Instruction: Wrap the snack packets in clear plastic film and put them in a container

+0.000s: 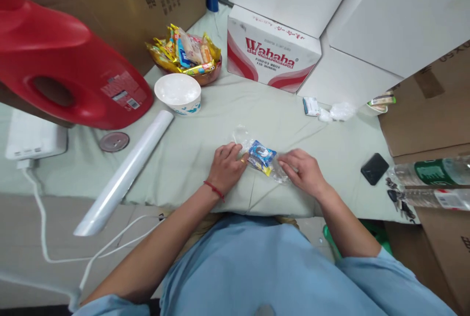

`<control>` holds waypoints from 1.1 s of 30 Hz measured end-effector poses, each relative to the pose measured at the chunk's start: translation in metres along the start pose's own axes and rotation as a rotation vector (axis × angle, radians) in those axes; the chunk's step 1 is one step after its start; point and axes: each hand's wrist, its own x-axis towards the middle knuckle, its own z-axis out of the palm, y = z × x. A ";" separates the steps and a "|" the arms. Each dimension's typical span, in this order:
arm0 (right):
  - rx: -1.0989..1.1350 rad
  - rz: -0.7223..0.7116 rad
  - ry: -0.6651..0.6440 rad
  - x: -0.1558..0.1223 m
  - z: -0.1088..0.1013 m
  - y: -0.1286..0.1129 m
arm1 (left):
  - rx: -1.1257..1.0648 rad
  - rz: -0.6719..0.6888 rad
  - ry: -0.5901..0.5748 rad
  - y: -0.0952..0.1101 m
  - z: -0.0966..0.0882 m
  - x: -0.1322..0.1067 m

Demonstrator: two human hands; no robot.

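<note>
A clear plastic bag (245,138) lies on the pale green cloth (205,125) in front of me, with a small blue snack packet (261,155) inside it. My left hand (226,167) rests on the bag's left part, its fingers curled and pressing the plastic beside the packet. My right hand (303,170) grips the bag's right end, fingers pinched together on the plastic. A red string circles my left wrist.
A bowl of wrapped snacks (187,56) and a white paper cup (178,92) stand at the back. A white roll (127,170), a red jug (66,68), a white power strip (35,137), a Wahaha box (270,51), a black case (374,168), keys (398,198) and bottles (433,173) surround me.
</note>
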 end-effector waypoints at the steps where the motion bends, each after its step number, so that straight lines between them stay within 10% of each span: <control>1: -0.001 -0.020 0.035 0.012 0.002 0.000 | 0.009 -0.008 -0.008 0.000 -0.001 0.000; 6: -0.001 -0.134 -0.177 0.053 0.040 -0.005 | -0.032 -0.144 -0.051 -0.002 -0.009 -0.012; 11: -0.007 -0.143 -0.148 0.046 0.068 -0.004 | 0.009 -0.549 0.198 0.002 -0.006 -0.020; 17: 0.016 -0.116 -0.113 0.036 0.070 -0.006 | -0.196 -0.628 0.186 0.006 0.027 0.021; 24: 0.164 -0.129 -0.032 0.025 0.075 0.000 | -0.686 -0.288 0.028 0.039 0.010 0.035; 29: 0.410 -0.165 -0.104 -0.002 0.053 0.015 | -0.581 -0.022 -0.139 0.053 -0.001 0.011; 33: 0.551 0.128 0.014 -0.030 0.038 0.029 | -0.405 0.130 -0.187 0.051 0.009 0.000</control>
